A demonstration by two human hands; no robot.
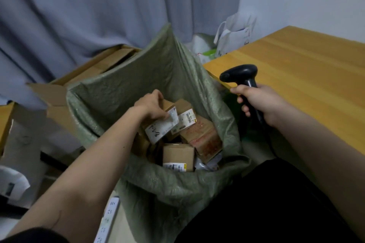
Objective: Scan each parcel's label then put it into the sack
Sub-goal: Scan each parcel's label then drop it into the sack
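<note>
L hand (151,107) inside green sack (122,85), fingers curled round labelled parcel (163,124), resting atop other boxes (178,156) in there. R hand (258,102) grips black scanner (240,76) by handle, beside sack, over table (306,69) edge.

Left hand (151,105) reaching down, fingers curled, right hand (256,102) fisted upright

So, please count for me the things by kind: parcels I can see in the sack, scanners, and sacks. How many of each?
Cardboard parcels showing in the sack: 4, namely the held parcel in the left hand, the labelled one, the reddish one, the front one
Scanner, in the right hand: 1
Green sack: 1
Total: 6
</note>
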